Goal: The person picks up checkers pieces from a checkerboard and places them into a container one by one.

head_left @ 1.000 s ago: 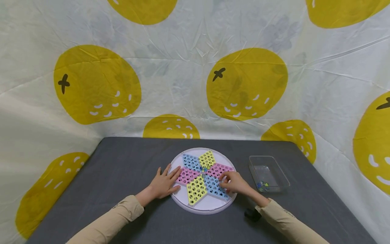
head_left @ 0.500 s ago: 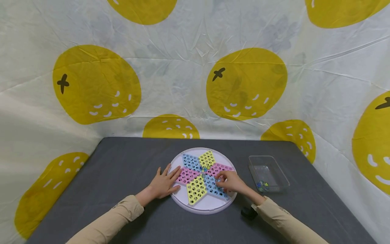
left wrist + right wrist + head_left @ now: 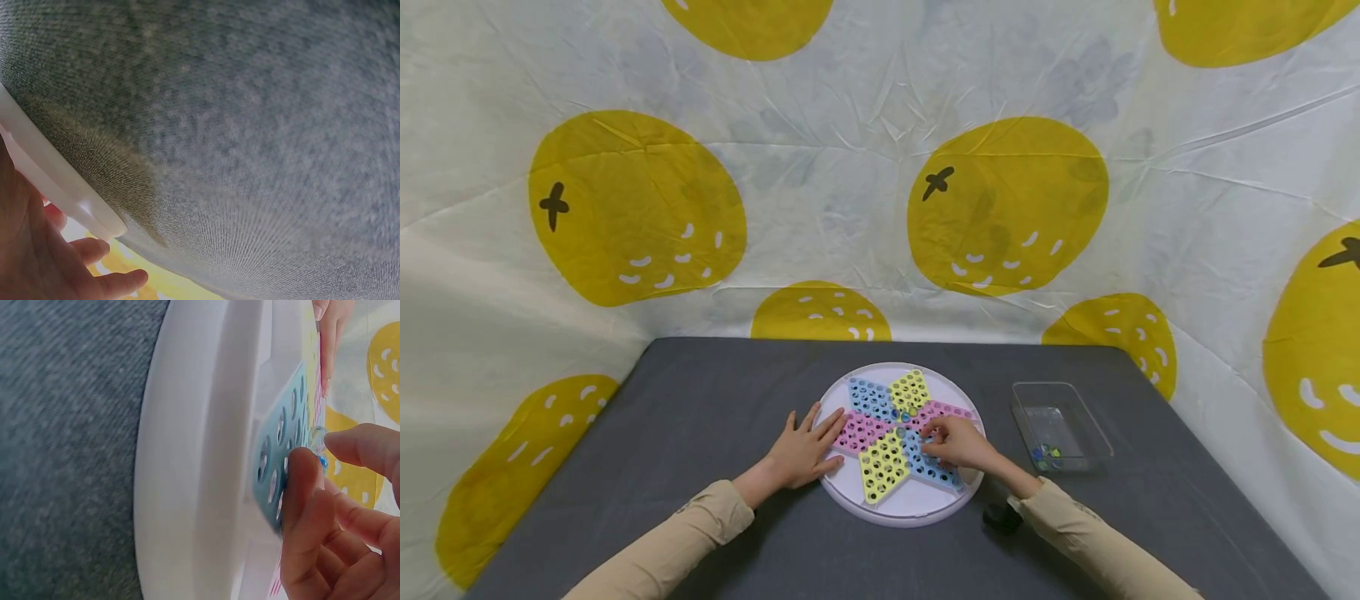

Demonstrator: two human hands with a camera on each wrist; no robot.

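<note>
My left hand point(image 3: 802, 450) lies flat with spread fingers on the left rim of a round white Chinese checkers board point(image 3: 917, 507). In the left wrist view this hand point(image 3: 62, 262) is at the board's edge. Over the light-blue section point(image 3: 925, 471), my right hand point(image 3: 958, 442) has its thumb and fingers curled together. A clear glass marble point(image 3: 317, 439) shows at the tips of the right hand point(image 3: 337, 506), seemingly pinched. A small blue marble point(image 3: 323, 464) appears behind the fingers. Several marbles point(image 3: 904, 416) sit near the board's centre, between its yellow, pink and blue sections.
To the right of the board stands a clear plastic box point(image 3: 1078, 417) with several blue and yellow-green marbles point(image 3: 1047, 456) in its near corner. A dark grey cloth covers the table point(image 3: 737, 392). Behind it hangs a white curtain with yellow fruit shapes.
My right hand has slid leftward over the light-blue section, closer to the board's centre, with fingers still curled. The left hand stays where it was on the rim.
</note>
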